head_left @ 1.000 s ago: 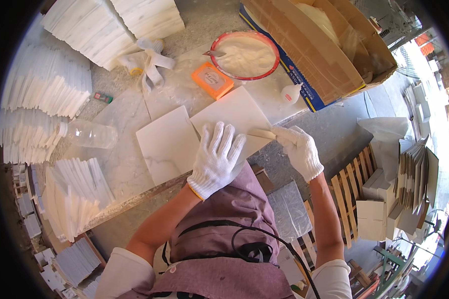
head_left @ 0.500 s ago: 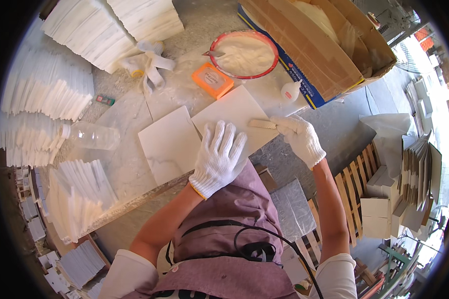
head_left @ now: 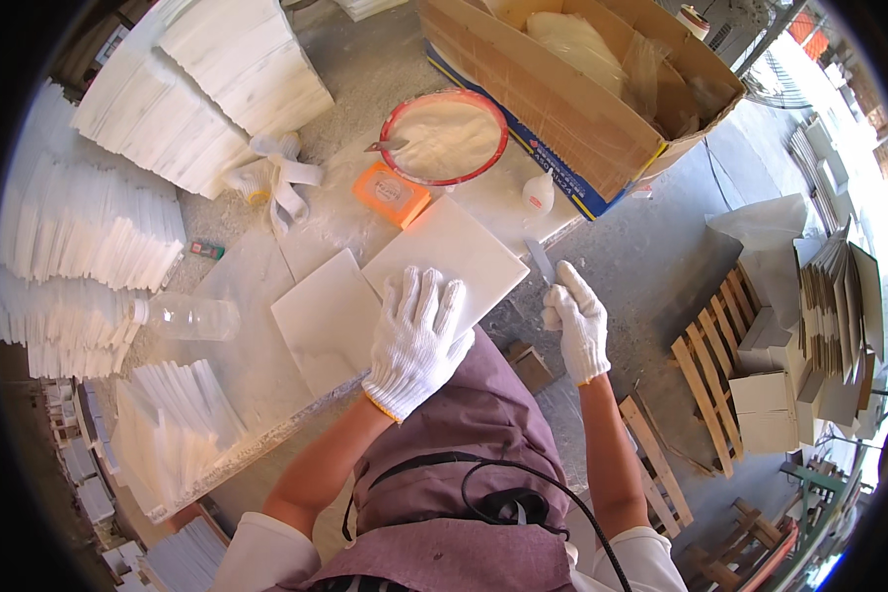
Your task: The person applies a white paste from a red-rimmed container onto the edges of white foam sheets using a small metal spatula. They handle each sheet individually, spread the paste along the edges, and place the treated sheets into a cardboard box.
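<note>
My left hand [head_left: 419, 340], in a white knit glove, lies palm down with fingers spread on a square white tile [head_left: 454, 242]. The tile partly overlaps a second white tile [head_left: 321, 306] to its left. Off the right corner of the top tile, my right hand [head_left: 577, 321], also gloved, is closed on a narrow flat blade [head_left: 540, 259]. The blade's far end points up and left, beside the tile's edge. Its handle is hidden in the fingers. An orange block [head_left: 392, 195] lies just beyond the tile.
A red-rimmed bowl of whitish paste [head_left: 446, 133] holds a small metal tool. A white squeeze bulb [head_left: 539, 193] stands near an open cardboard box [head_left: 562, 84]. White tile stacks [head_left: 84, 202], a clear bottle [head_left: 192, 317] and a loose glove [head_left: 257, 182] are at left. A wooden pallet [head_left: 710, 370] lies at right.
My right hand has drawn the blade off the tile's right corner and turned it more upright. My left hand keeps its place on the tile. The whole view has shifted a little.
</note>
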Tool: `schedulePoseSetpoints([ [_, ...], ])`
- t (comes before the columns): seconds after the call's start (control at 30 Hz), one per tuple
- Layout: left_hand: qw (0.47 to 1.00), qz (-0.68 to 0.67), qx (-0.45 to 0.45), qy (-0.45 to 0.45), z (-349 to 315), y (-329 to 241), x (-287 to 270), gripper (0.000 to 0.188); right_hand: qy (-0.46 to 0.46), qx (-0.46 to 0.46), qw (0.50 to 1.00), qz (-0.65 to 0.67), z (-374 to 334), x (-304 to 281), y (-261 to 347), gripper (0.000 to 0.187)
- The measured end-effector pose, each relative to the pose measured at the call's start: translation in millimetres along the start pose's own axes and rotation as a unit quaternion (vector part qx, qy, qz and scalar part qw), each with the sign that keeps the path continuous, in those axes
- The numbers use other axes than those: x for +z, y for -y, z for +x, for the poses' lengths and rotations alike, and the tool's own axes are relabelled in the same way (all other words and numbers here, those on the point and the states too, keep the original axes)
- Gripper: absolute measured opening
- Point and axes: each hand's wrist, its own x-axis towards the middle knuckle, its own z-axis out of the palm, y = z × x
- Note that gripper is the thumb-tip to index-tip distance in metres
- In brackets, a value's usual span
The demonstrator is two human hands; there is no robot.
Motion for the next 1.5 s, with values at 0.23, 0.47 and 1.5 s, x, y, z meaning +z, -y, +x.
schedulePoseSetpoints([
  [0.23,0.999,-0.032,-0.011,0.013,12.3,5.5,-32.8,0.058,0.023,0.039,0.993,-0.112,-5.1,-6.8,-11.5,0.027],
  [0.47,0.983,-0.143,-0.107,0.033,15.7,39.6,-90.0,0.039,0.066,0.081,0.985,0.140,-31.8,20.7,7.3,0.035],
  [1.5,0.992,0.022,-0.103,0.072,24.2,33.3,-102.3,0.042,0.203,0.145,0.934,0.255,-30.5,80.9,75.5,0.040],
])
